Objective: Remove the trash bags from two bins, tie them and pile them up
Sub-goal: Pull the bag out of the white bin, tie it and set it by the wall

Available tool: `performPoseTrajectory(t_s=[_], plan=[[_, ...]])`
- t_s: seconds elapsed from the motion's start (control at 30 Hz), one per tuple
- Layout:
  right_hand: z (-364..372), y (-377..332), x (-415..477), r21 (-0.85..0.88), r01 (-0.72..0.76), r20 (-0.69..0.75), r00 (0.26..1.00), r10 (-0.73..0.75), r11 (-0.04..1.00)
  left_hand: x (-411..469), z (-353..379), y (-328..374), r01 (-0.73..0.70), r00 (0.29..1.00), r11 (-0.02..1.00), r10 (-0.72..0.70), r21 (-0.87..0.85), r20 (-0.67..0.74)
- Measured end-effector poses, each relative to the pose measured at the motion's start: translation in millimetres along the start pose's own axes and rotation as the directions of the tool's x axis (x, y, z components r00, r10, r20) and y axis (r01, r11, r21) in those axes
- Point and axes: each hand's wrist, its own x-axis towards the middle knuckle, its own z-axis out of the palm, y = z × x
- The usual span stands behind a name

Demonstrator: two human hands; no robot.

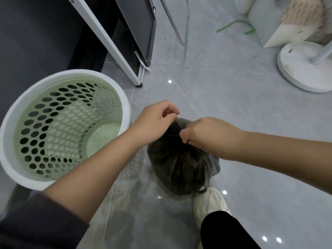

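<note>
Pinching the crinkled grey bag's [179, 164] gathered neck, both hands [154, 121] [208, 135] curl.

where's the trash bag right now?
Head view, centre: grey trash bag on the floor, right of the perforated bin, ahead of the white shoe; left hand and right hand pinch its top.

Bag [177, 169] under the fingers [186, 133]: thin grey plastic film, creased, faintly see-through. Bin [23, 97] left of fingers: smooth plastic, perforated green wall, glossy white rim. Floor [251, 123]: polished grey tile, mirror-glossy. Shoe [210, 200] below fingers: off-white mesh cloth.
</note>
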Motion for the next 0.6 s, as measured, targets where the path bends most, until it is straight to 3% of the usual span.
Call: performPoseTrajectory(t_s=[0.07,0.17,0.27,0.47,0.53,0.6], plan=[[4,1,-10,-0.089,0.135,-0.052,0.989,-0.14,0.987,11,7,2,0.057,0.981,0.991,-0.033,-0.121,0.192],[9,7,-21,-0.156,0.247,-0.105,0.959,-0.265,0.956,19,17,7,0.232,0.867,0.953,-0.112,-0.195,0.485],[19,16,-28,-0.203,0.306,-0.115,0.936,-0.333,0.93,18,24,10,0.343,0.77,0.907,-0.122,-0.244,0.627],[33,33,-28,-0.124,0.258,-0.224,0.933,-0.28,0.958,10,35,3,0.379,0.892,0.821,-0.202,-0.427,0.404],[39,35,-27,0.128,0.127,-0.336,0.939,-0.078,0.984,4,38,-2,0.392,0.911,0.783,-0.258,-0.483,0.321],[46,34,-27,0.469,-0.04,-0.37,0.898,0.237,0.882,-2,43,-6,0.383,0.924,0.744,-0.303,-0.547,0.234]])
